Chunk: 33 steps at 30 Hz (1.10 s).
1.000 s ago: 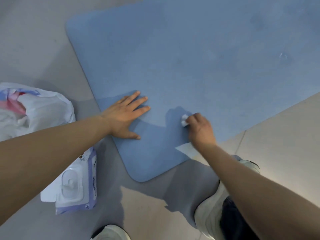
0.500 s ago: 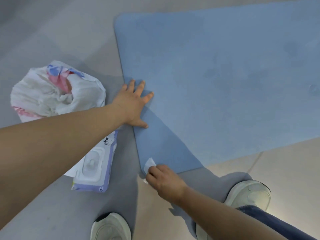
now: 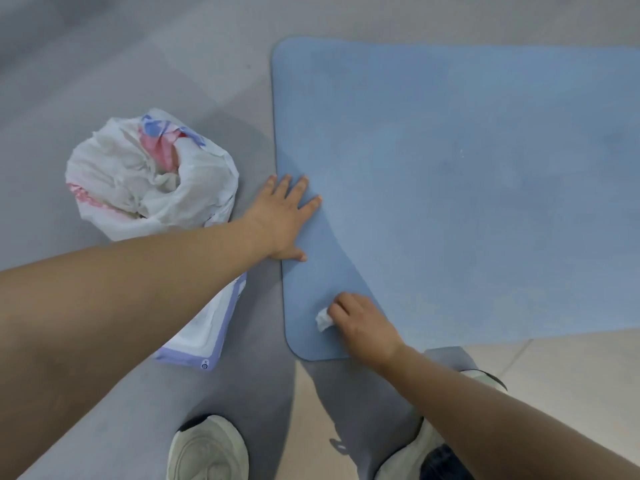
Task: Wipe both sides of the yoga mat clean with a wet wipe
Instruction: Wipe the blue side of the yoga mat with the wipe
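Meanwhile, the left hand (image 3: pixel 282 216) is pressing straight, spread fingers on the flat blue foam yoga mat (image 3: pixel 450 188); right hand (image 3: pixel 363 325) fingers are pinching a crumpled white wet wipe (image 3: pixel 323 319) against it.

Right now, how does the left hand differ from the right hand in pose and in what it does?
The left hand lies flat with fingers spread, pressing the yoga mat at its edge; the right hand has curled fingers. The left hand holds nothing; the right hand pinches a crumpled wet wipe near the mat's corner. Both touch the mat.
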Motion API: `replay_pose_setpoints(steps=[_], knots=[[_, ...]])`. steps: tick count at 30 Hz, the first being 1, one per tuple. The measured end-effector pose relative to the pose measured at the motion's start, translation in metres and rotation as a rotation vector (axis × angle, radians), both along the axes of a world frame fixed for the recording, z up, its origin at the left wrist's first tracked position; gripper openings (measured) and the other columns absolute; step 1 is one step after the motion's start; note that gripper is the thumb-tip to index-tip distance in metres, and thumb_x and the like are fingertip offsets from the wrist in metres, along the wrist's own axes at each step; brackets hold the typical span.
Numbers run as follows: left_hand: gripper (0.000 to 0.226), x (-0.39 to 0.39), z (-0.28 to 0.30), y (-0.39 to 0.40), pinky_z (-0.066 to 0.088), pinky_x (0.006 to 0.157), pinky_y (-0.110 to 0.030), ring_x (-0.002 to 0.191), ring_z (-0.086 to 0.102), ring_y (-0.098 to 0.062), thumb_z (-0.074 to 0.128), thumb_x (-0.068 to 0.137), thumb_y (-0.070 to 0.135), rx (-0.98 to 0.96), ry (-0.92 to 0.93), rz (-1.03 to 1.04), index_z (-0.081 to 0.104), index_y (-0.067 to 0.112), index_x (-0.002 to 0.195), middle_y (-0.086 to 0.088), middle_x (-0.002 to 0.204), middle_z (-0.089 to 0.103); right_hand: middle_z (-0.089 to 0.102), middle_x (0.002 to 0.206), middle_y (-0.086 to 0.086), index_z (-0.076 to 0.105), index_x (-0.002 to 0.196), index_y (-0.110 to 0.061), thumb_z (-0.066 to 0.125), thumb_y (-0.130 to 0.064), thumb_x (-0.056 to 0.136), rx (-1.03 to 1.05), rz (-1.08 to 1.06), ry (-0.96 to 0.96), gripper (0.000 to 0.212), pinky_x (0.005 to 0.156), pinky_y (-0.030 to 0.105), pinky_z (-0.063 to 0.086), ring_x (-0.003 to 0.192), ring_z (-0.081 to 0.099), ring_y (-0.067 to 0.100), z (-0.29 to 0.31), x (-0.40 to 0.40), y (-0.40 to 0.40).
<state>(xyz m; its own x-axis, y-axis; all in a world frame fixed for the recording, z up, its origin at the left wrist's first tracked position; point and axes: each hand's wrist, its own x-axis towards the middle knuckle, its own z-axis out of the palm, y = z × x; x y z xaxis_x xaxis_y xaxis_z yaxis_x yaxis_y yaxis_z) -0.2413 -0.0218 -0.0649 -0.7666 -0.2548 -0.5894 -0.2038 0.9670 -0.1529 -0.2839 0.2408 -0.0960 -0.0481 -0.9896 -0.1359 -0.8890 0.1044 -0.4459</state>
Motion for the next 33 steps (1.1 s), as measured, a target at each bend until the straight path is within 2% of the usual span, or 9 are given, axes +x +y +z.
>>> replay_pose_setpoints(steps=[5, 9, 12, 16, 20, 23, 26, 30, 33], knots=[[0.116, -0.002, -0.003, 0.004, 0.002, 0.124, -0.051, 0.153, -0.005, -0.040, 0.059, 0.078, 0.078, 0.062, 0.006, 0.061, -0.005, 0.027, 0.160, -0.016, 0.166, -0.014, 0.049, 0.081, 0.007, 0.043, 0.086, -0.016, 0.051, -0.013, 0.079, -0.028, 0.300, -0.085, 0.011, 0.061, 0.034, 0.045, 0.067, 0.048, 0.026, 0.001, 0.032, -0.003], [0.115, 0.003, -0.007, 0.003, 0.002, 0.125, -0.048, 0.154, -0.004, -0.038, 0.062, 0.078, 0.075, 0.103, 0.052, 0.090, -0.002, 0.026, 0.160, -0.015, 0.166, -0.012, 0.054, 0.090, 0.009, 0.057, 0.102, -0.013, 0.050, -0.011, 0.084, -0.063, 0.444, -0.038, 0.019, 0.068, 0.036, 0.041, 0.072, 0.047, 0.026, -0.006, 0.021, 0.001], [0.118, 0.010, -0.008, 0.004, 0.002, 0.125, -0.047, 0.154, -0.006, -0.036, 0.060, 0.078, 0.077, 0.078, 0.096, 0.126, -0.002, 0.019, 0.160, -0.017, 0.166, -0.012, 0.054, 0.088, 0.008, 0.054, 0.093, -0.014, 0.054, -0.006, 0.088, -0.127, 0.513, -0.014, 0.009, 0.065, 0.034, 0.039, 0.070, 0.045, 0.024, -0.009, 0.012, -0.004], [0.120, 0.023, -0.006, -0.001, -0.003, 0.125, -0.045, 0.154, -0.014, -0.031, 0.052, 0.080, 0.081, 0.087, 0.077, 0.154, -0.010, 0.015, 0.160, -0.016, 0.165, -0.019, 0.052, 0.081, 0.006, 0.054, 0.088, -0.015, 0.046, -0.008, 0.095, -0.194, 0.598, -0.006, 0.013, 0.061, 0.034, 0.040, 0.067, 0.046, 0.024, -0.012, 0.008, -0.024], [0.112, 0.022, -0.007, -0.016, -0.007, 0.123, -0.051, 0.154, -0.014, -0.031, 0.050, 0.083, 0.079, 0.037, 0.048, 0.063, -0.007, 0.022, 0.161, -0.009, 0.168, -0.014, 0.053, 0.077, 0.011, 0.060, 0.084, -0.010, 0.034, -0.015, 0.100, -0.216, 0.467, -0.010, 0.031, 0.061, 0.035, 0.038, 0.063, 0.048, 0.026, -0.008, -0.013, -0.072], [0.096, 0.021, -0.006, -0.024, -0.009, 0.122, -0.055, 0.153, -0.015, -0.032, 0.045, 0.090, 0.074, 0.048, 0.054, 0.060, -0.004, 0.032, 0.160, -0.001, 0.168, -0.012, 0.050, 0.075, 0.013, 0.059, 0.079, -0.005, 0.049, -0.003, 0.085, -0.167, 0.325, 0.045, 0.011, 0.057, 0.034, 0.033, 0.060, 0.047, 0.027, -0.002, -0.037, -0.115], [0.090, 0.021, -0.009, -0.027, -0.008, 0.122, -0.055, 0.153, -0.015, -0.033, 0.043, 0.090, 0.075, 0.051, 0.079, 0.078, -0.001, 0.038, 0.160, 0.000, 0.169, -0.012, 0.049, 0.076, 0.013, 0.056, 0.081, -0.005, 0.061, 0.009, 0.068, -0.140, 0.287, 0.066, 0.019, 0.057, 0.035, 0.034, 0.061, 0.045, 0.027, -0.005, -0.047, -0.124], [0.094, 0.026, -0.013, -0.030, -0.012, 0.121, -0.053, 0.153, -0.017, -0.032, 0.043, 0.086, 0.079, 0.054, 0.108, 0.118, -0.005, 0.042, 0.158, -0.003, 0.168, -0.016, 0.049, 0.077, 0.012, 0.059, 0.087, -0.006, 0.065, 0.000, 0.081, -0.167, 0.406, 0.036, 0.010, 0.058, 0.039, 0.040, 0.063, 0.044, 0.027, -0.015, -0.025, -0.086], [0.105, 0.026, -0.016, -0.034, -0.013, 0.121, -0.054, 0.153, -0.019, -0.031, 0.039, 0.083, 0.084, 0.028, 0.107, 0.122, -0.013, 0.032, 0.159, 0.000, 0.167, -0.018, 0.051, 0.081, 0.011, 0.060, 0.091, -0.007, 0.054, 0.000, 0.087, -0.161, 0.435, 0.006, 0.010, 0.062, 0.039, 0.043, 0.066, 0.045, 0.027, -0.019, -0.017, -0.068]])
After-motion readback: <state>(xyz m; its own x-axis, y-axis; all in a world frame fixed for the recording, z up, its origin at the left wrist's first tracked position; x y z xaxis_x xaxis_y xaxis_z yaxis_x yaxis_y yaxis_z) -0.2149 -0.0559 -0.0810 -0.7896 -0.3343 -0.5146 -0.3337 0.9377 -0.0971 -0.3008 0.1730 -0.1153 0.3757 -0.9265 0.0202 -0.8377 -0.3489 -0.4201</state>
